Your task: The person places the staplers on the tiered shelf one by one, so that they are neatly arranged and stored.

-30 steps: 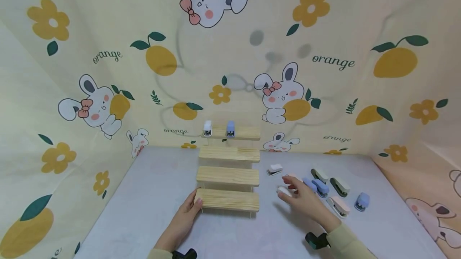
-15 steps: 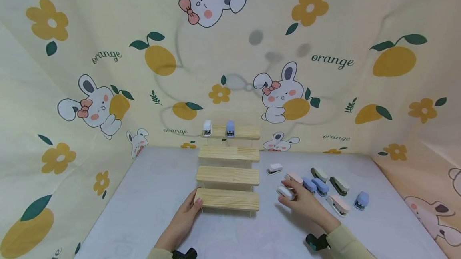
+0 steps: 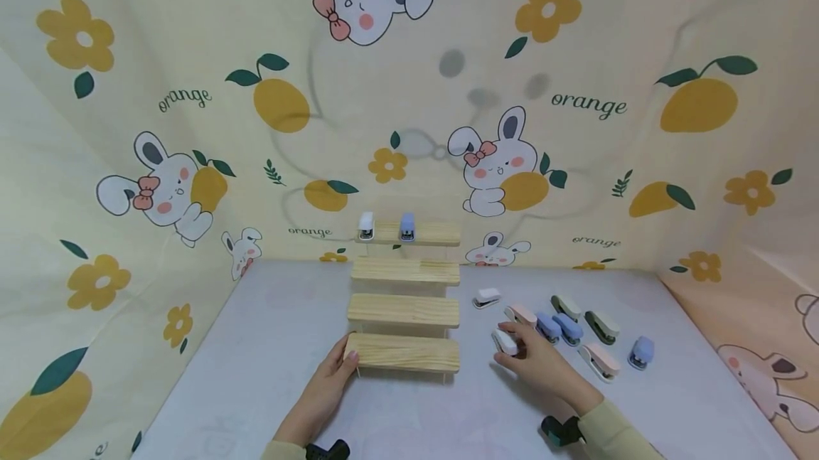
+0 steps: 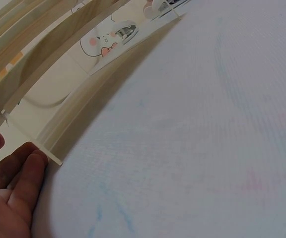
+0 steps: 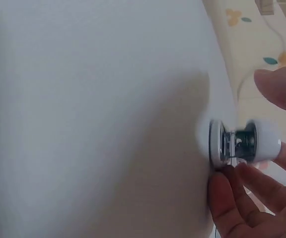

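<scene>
My left hand (image 3: 328,379) holds the left end of the lowest step of a wooden tiered display stand (image 3: 404,352). In the left wrist view, fingers (image 4: 26,181) lie beside a thin clear leg under the step. To the right of the stand, my right hand (image 3: 545,369) has its fingers curled round a small white stapler (image 3: 505,342) on the table. The right wrist view has this stapler (image 5: 267,141) end-on, fingers against its far side and the thumb (image 5: 282,89) apart from it. A white and a blue stapler (image 3: 407,227) stand on the top step.
Around my right hand lie several more staplers: a white one (image 3: 487,297), a pink one (image 3: 600,362), a dark green one (image 3: 602,327) and a blue one (image 3: 641,352) among them. A printed cloth (image 3: 409,90) hangs behind the table.
My right hand has closed in on the white stapler, which has turned so its front end points more toward me. The left hand keeps its place on the stand.
</scene>
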### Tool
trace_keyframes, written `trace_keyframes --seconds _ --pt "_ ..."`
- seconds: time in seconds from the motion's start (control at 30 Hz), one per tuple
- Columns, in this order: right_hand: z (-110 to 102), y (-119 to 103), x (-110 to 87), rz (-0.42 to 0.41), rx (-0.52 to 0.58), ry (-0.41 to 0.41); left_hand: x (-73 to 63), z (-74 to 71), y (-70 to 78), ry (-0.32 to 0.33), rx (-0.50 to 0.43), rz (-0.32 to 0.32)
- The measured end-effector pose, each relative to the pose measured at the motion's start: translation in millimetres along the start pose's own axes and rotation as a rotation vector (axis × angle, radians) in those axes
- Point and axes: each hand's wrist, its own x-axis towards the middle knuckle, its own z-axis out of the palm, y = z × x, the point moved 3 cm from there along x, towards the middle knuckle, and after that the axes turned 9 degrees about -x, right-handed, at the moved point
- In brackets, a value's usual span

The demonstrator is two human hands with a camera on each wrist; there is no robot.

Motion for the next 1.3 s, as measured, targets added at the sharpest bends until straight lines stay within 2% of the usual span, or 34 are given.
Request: trace_keyframes --seconds 0.33,0.67,0.87,1.17,1.3 --pt "3 1 4.0 0.043 0.03 -0.041 -0.8 0.2 2.2 0.002 0.006 -0.004" --pt "3 -3 4.5 0.051 0.035 -0.015 1.0 -0.3 2.4 0.004 -0.002 -0.009" --pt "-6 -12 3.5 0.043 0.027 0.018 0.7 -0.2 1.3 0.009 -0.001 -0.016" --pt "-32 -35 8.5 -0.114 0.005 0.116 0.0 -1.4 0.0 -0.01 -0.015 -0.007" --pt "-45 -50 10.7 -0.14 0.019 0.154 -0.5 -0.6 0.7 -0.008 -0.008 -0.009"
